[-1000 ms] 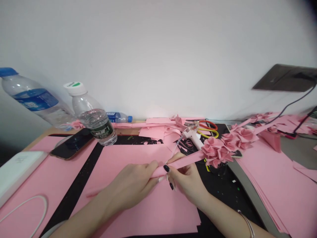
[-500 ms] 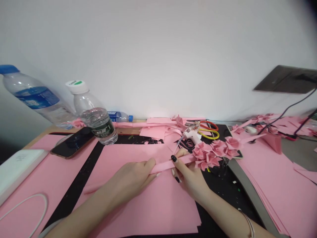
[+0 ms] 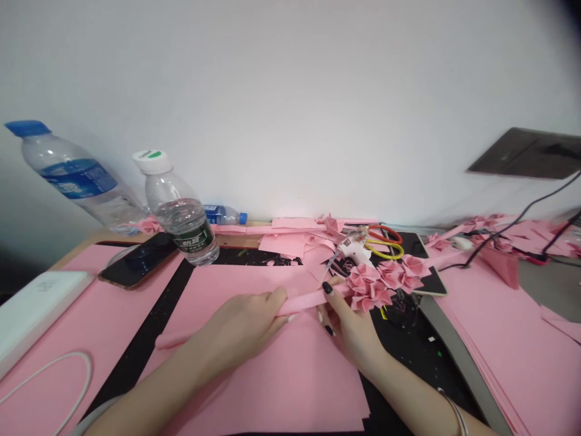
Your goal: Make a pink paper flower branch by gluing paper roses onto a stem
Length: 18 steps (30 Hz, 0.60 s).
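A rolled pink paper stem (image 3: 303,303) runs between my hands, its other end poking out past my left forearm. Folded pink paper flowers (image 3: 370,284) cluster along its right part. My left hand (image 3: 249,318) is closed around the stem, thumb on top. Closer to the flowers, my right hand (image 3: 347,324) pinches the same stem between thumb and fingers. Beneath both hands lie large pink paper sheets (image 3: 290,381). Just behind the flowers rests a white glue gun (image 3: 353,248), beside scissors (image 3: 385,249) with red and yellow handles.
At the left stand a clear water bottle (image 3: 184,221) and a tilted blue-capped bottle (image 3: 84,181), near a phone (image 3: 138,260) and a white box-shaped device (image 3: 39,309). More paper sheets (image 3: 512,339) and paper flowers (image 3: 483,224) lie at the right, with a black cable (image 3: 508,221) crossing them.
The flowered stem has shifted slightly left, with my right hand still pinching it. My left hand keeps its hold. The whole view has shifted a little.
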Tool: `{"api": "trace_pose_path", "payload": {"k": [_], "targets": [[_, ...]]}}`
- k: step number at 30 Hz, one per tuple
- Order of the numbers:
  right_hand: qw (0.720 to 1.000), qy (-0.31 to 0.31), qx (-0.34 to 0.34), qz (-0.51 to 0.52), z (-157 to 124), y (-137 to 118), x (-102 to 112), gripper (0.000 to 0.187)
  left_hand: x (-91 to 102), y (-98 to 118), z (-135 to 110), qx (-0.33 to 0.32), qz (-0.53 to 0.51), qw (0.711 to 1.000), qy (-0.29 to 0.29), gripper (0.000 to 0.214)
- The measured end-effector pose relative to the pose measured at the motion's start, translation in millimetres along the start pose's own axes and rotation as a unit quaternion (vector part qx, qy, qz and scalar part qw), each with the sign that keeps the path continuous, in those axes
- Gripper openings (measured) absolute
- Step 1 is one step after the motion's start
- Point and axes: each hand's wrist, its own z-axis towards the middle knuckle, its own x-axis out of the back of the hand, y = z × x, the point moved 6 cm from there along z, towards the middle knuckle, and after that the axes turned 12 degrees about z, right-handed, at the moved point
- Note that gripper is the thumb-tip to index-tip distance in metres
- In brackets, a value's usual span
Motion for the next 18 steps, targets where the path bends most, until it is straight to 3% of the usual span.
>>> {"api": "trace_pose_path", "payload": {"k": [5, 12, 18], "targets": [[0.997, -0.012, -0.015, -0.069, -5.2, 8.2, 1.3, 0.049, -1.5, 4.1, 1.2, 0.000, 0.002, 1.000, -0.019, 0.022], [0.997, -0.042, -0.021, -0.061, -7.0, 7.6, -7.2, 0.040, -8.3, 9.7, 5.4, -0.017, -0.018, 1.000, -0.011, 0.025], [0.996, -0.089, -0.014, 0.028, 3.0, -5.1, -4.1, 0.043, 3.2, -10.8, -2.7, -0.006, -0.174, 0.985, 0.014, 0.035]]}}
